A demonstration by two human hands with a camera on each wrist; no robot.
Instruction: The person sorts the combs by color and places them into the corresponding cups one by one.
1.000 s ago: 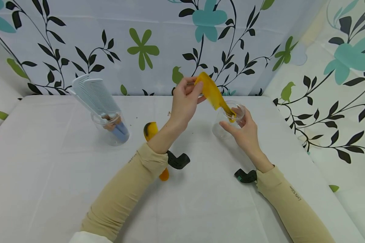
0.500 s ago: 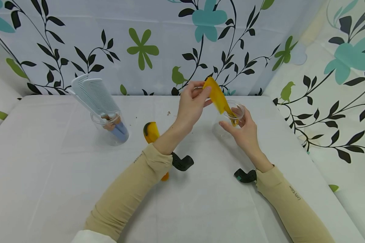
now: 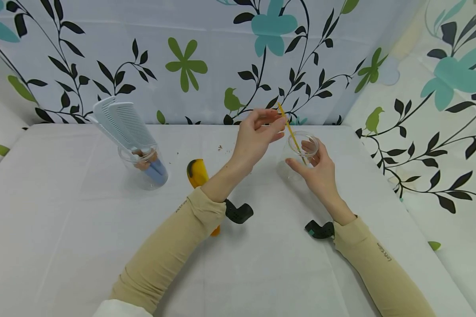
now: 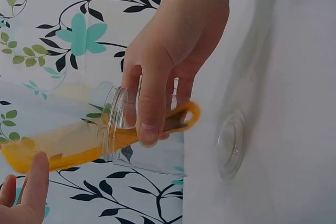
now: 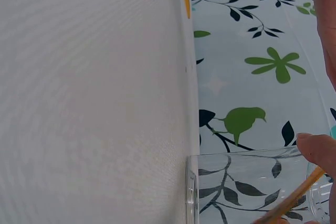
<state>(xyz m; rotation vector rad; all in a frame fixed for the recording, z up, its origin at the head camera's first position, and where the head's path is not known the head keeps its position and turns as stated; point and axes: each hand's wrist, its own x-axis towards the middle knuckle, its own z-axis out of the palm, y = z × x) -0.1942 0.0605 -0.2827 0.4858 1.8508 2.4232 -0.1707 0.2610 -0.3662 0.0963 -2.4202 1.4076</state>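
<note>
A yellow comb leans with its handle down in a clear glass jar. In the left wrist view the handle's looped end shows through the glass. My left hand pinches the upper part of the comb between thumb and fingers, and its fingertips show at the lower left of the left wrist view. My right hand grips the jar round its upper part, thumb on the near side. The jar's base is on the white table in the right wrist view.
Another glass jar at the left holds light blue combs and things with brown and blue parts. A yellow object with a dark patch lies partly under my left forearm. Small brown crumbs dot the white table.
My left hand has moved slightly right and down, lowering the comb handle further into the jar. The comb has turned from broadside to edge-on. My right hand and the jar stay put.
</note>
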